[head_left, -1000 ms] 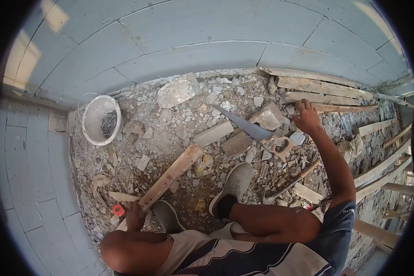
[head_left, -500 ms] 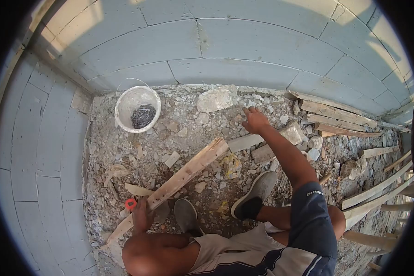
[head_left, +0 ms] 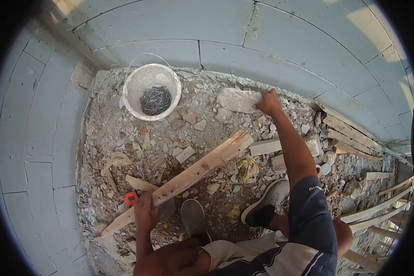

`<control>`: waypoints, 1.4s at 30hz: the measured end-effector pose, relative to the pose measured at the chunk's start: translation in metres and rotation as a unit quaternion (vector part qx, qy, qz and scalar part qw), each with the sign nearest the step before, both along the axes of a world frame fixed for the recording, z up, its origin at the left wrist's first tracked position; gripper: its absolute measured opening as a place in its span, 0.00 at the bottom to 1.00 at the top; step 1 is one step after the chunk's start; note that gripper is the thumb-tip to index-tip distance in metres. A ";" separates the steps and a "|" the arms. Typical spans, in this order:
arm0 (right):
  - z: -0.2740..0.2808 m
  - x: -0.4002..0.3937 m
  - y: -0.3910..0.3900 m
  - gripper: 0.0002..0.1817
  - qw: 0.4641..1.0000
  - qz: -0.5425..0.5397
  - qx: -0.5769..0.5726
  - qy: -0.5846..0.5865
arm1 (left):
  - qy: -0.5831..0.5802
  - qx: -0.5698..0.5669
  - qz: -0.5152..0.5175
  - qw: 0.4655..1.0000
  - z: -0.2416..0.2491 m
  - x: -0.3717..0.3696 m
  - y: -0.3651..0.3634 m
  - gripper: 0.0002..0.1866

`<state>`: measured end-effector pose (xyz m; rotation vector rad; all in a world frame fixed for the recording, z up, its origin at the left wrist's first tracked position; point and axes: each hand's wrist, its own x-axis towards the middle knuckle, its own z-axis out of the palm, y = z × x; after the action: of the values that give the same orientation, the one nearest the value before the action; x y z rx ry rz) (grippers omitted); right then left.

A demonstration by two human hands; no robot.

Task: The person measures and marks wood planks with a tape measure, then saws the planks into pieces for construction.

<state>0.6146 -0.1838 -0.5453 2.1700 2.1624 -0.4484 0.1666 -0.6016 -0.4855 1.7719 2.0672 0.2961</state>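
My left hand is closed around the lower part of a long wooden plank, which lies slanted with its far end pointing up to the right. Just beside that hand sits a red tape measure. With my arm stretched out, my right hand grips the right end of a large pale chunk of stone or concrete near the wall; its fingertips are partly hidden. Left of the chunk stands a white bucket with a wire handle, holding many loose nails.
Grey block walls meet at the back left corner. Rubble covers the ground. Old boards lie along the wall at right, and more long strips below them. Shorter wood pieces and a yellow wrapper lie near my feet.
My right hand has reached forward and taken hold of the pale chunk's right end. My left hand stays on the plank. The view has shifted, so the bucket appears farther right and larger.
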 end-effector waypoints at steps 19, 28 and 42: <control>-0.063 -0.108 -0.317 0.42 0.942 -0.036 0.135 0.305 | 0.015 0.091 -0.054 0.994 -0.050 0.016 -0.006 0.44; -0.056 -0.048 -0.303 0.23 0.897 -0.024 -0.006 0.442 | 0.070 0.155 0.008 0.985 -0.091 0.051 -0.002 0.45; -0.041 -0.039 -0.299 0.20 0.921 -0.065 0.018 0.383 | -0.017 0.251 0.071 0.965 -0.093 0.051 0.008 0.38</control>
<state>0.5757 -0.4832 -0.5862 2.4328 2.3306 -1.4935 0.2172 -0.5932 -0.5784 1.8634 2.2350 0.9604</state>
